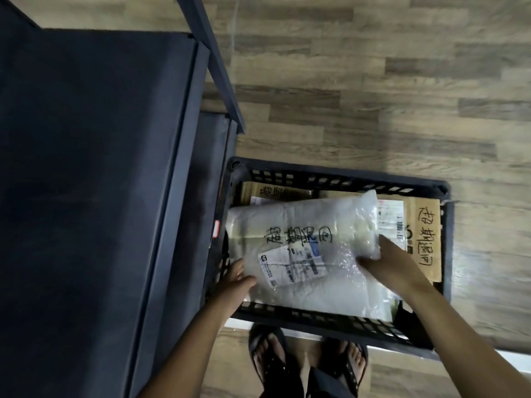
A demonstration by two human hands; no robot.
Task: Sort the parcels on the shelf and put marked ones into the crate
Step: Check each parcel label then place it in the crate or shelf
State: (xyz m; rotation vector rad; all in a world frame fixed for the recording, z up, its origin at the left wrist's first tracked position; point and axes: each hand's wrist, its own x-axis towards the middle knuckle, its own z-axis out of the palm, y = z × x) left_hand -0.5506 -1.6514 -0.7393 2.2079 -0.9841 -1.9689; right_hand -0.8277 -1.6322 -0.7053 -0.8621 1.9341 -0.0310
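Observation:
A black plastic crate (339, 326) stands on the floor beside the dark shelf (94, 168). On top of its contents lies a large white plastic-wrapped parcel (304, 225) with black handwritten characters and a shipping label. My left hand (237, 278) holds the parcel's near left edge, thumb on top. My right hand (386, 258) grips its right side, fingers tucked under the wrap. Beneath it lie cardboard parcels, one at the right (423, 239) and one at the back left (275, 193), both with handwritten marks.
The shelf's dark surface fills the left side, with an upright post (212, 64) at its corner. Wood-pattern floor (373, 81) lies beyond and right of the crate. My sandalled feet (307, 360) stand just in front of the crate.

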